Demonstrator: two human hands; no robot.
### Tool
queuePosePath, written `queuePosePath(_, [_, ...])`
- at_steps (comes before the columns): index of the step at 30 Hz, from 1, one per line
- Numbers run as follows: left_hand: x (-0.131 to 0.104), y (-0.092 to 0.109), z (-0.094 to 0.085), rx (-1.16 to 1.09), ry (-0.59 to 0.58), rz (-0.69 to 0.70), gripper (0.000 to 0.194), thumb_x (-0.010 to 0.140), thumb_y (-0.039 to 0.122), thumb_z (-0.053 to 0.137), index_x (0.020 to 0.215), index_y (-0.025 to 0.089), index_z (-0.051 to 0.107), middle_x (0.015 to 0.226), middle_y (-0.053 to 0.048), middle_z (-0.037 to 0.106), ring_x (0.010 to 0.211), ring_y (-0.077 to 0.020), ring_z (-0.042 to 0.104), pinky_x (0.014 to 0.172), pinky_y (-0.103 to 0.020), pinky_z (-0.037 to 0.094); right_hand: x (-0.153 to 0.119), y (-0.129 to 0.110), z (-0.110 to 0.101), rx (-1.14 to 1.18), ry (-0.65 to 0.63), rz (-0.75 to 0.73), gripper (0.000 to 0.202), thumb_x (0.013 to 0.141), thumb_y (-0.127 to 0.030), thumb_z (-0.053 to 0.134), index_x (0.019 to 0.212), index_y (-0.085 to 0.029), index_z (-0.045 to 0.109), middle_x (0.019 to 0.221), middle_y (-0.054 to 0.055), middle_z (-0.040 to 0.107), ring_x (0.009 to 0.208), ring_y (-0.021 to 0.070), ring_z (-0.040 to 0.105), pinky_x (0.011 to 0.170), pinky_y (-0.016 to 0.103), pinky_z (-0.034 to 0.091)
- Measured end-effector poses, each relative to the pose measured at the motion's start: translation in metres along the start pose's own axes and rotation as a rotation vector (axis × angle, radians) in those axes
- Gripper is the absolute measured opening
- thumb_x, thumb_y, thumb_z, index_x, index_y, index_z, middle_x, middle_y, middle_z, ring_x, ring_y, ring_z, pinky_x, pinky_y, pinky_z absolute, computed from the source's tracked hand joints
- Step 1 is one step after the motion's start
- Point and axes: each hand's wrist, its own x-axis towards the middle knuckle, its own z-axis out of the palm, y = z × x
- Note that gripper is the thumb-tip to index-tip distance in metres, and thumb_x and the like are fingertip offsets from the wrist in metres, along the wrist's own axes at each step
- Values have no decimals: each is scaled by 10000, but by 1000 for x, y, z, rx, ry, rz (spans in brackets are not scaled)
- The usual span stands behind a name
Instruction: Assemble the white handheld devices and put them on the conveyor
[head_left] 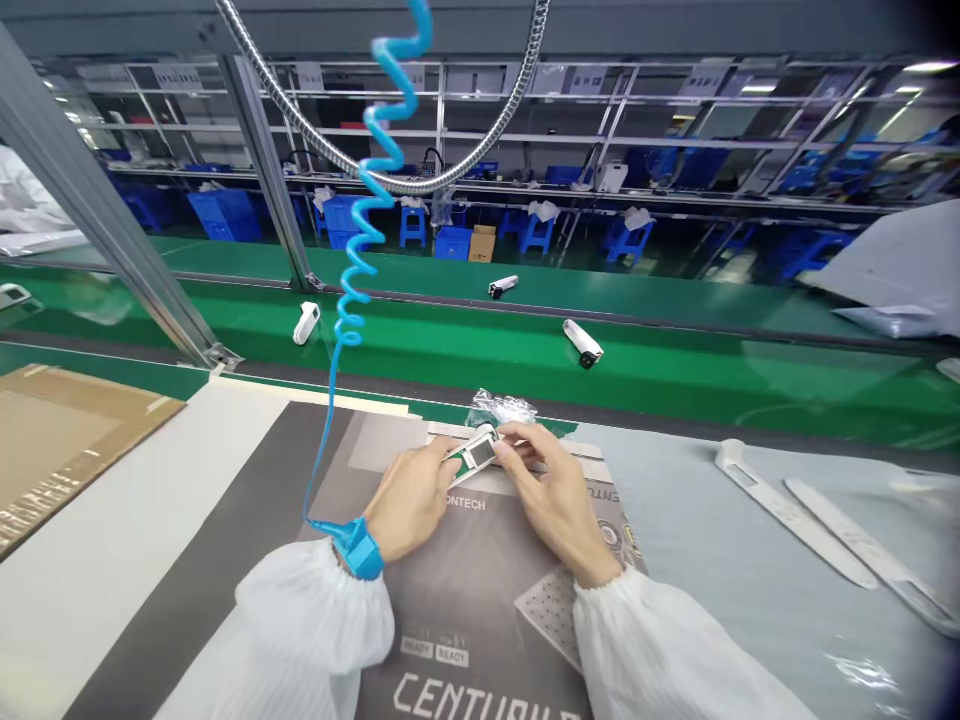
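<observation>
Between my hands is a white handheld device (459,474) with its inside exposed, showing a green circuit board and a small dark screen. My left hand (414,492) grips its lower left end, thumb and fingers closed on the edge. My right hand (551,488) pinches the upper right end near the screen; some of its fingertips are hidden behind the device. A blue wrist strap (357,546) with a coiled cord (373,215) is on my left wrist. Beneath lies a dark printed cardboard sheet (450,590). Crumpled clear plastic (501,408) sits just beyond the device.
Several white devices lie on the green conveyor belt (450,340) ahead, one a white device (583,343) at right. Long white plastic parts (795,515) rest on the right. A brown cardboard piece (82,430) lies left. A metal post (112,200) and flexible metal hose (420,186) stand overhead.
</observation>
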Motion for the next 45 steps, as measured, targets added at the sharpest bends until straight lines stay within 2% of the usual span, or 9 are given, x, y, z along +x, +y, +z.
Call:
queuePosePath(5, [-4,-2,2,-22,42,89,312,944,284,439,1182,256,639,1018,-74,717,964,-239,665,867,-329,475,-4,-2,-2,-411,-5,-239,130,933,-341,574,890,-286,683,922,33,697,816,228,548,776,395,319])
queuePosePath(10, [4,-9,3,-59,177,-111,281,938,290,448,1127,245,651,891,-60,722,774,-219,691,762,-307,484,-8,-8,-3,-516,-72,-325,168,936,-238,522,801,-262,619,939,23,698,885,234,538,821,406,291])
queuePosePath(18, [14,-22,-4,-592,337,-270,411,853,474,559,1114,159,591,867,-58,689,634,-165,644,618,-272,495,55,37,-22,-677,56,128,108,857,-286,564,788,-211,600,895,80,663,909,257,564,770,369,356])
queuePosePath(21, [14,-16,-6,-709,344,-320,524,752,560,657,1080,155,602,880,-50,680,656,-148,612,600,-251,484,65,52,-60,-755,55,159,153,864,-326,563,952,-235,648,993,51,670,951,222,583,790,338,394])
queuePosePath(26, [12,-9,-9,-786,337,-350,607,657,573,760,1094,182,600,733,11,629,693,-139,581,594,-217,451,51,56,-170,-940,159,318,318,822,-168,539,1107,-189,679,1218,183,591,1146,318,510,898,453,397])
queuePosePath(32, [10,-5,-6,-897,183,-290,641,700,570,750,1188,221,523,958,-33,694,660,-117,565,597,-244,462,40,60,-247,-917,-9,458,111,725,-273,690,813,-205,703,973,129,682,1028,311,595,895,430,433])
queuePosePath(37, [9,-4,5,-736,161,-147,526,897,596,505,1291,247,518,1002,-48,688,679,-133,563,675,-299,487,50,33,-216,-659,-131,455,293,899,-470,509,943,-201,616,835,57,707,646,168,601,636,295,472])
queuePosePath(41, [6,-2,14,-587,172,23,421,947,476,490,1319,284,533,1177,-46,650,1008,-192,606,931,-358,464,51,-7,-134,-99,-167,437,393,824,-508,655,1061,-198,611,792,18,652,592,122,543,555,258,461])
queuePosePath(45, [5,-5,16,-433,272,153,331,933,323,540,1254,253,574,1276,-45,616,1169,-208,558,1027,-366,413,40,-26,-50,387,-433,419,429,769,-437,759,1108,-203,637,866,9,644,727,113,590,725,271,513])
